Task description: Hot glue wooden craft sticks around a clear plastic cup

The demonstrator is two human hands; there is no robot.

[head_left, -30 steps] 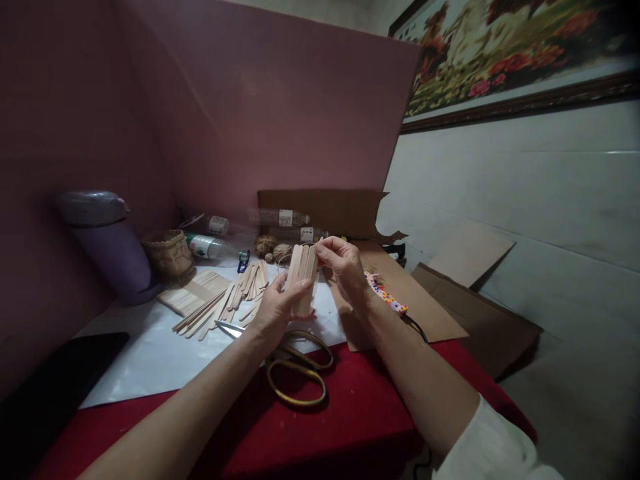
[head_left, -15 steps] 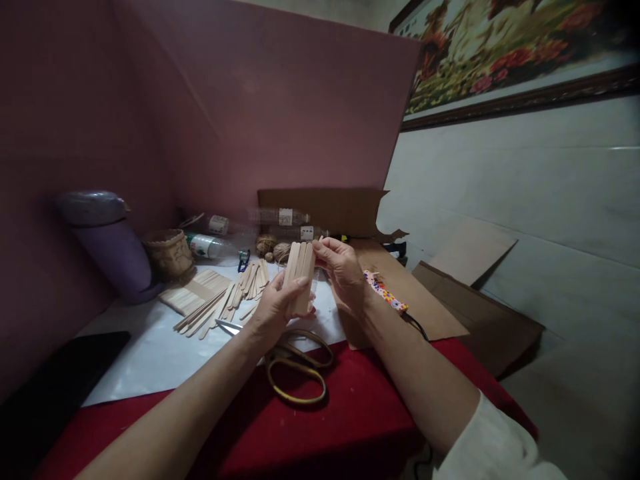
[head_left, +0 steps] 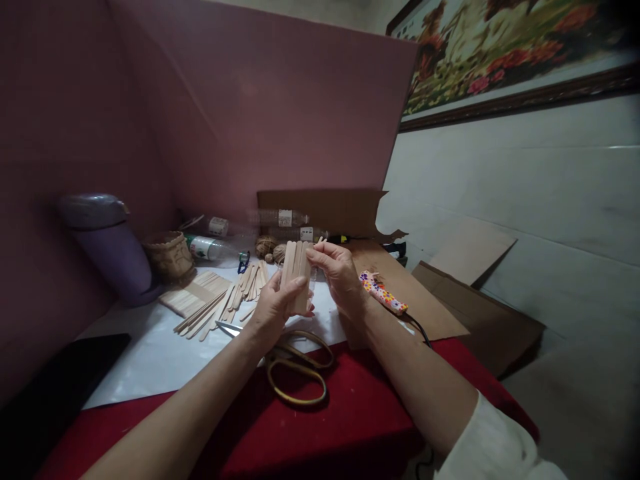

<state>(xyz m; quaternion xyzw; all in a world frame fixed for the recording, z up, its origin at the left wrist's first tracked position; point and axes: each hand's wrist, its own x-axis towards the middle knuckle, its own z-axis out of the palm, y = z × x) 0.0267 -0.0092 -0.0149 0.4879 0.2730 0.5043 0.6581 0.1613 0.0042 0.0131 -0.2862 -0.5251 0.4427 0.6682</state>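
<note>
My left hand (head_left: 273, 308) is wrapped round an upright piece faced with wooden craft sticks (head_left: 297, 267), thumb across its front. A strip of clear plastic shows along the right edge of this piece. My right hand (head_left: 341, 272) is closed in a pinch at the upper right edge, with pale stick tips showing just above its fingers. Below my left hand lie scissors (head_left: 300, 402) with worn yellowish handles, blades pointing left. Loose craft sticks (head_left: 249, 283) and a banded bundle of sticks (head_left: 196, 293) are spread out to the left.
White paper (head_left: 135, 360) and a red cloth (head_left: 240, 433) cover the table. At right, a flower-patterned tool with a black cord (head_left: 383, 293) rests on cardboard (head_left: 425, 313). Behind are twine balls (head_left: 265, 247) and plastic bottles (head_left: 205, 247). A carved-looking pot (head_left: 170, 257) and purple tumbler (head_left: 110, 247) stand left.
My right hand has shifted slightly left, with its fingertips now against the front edge of the stick-covered piece. My left hand keeps its hold almost unmoved.
</note>
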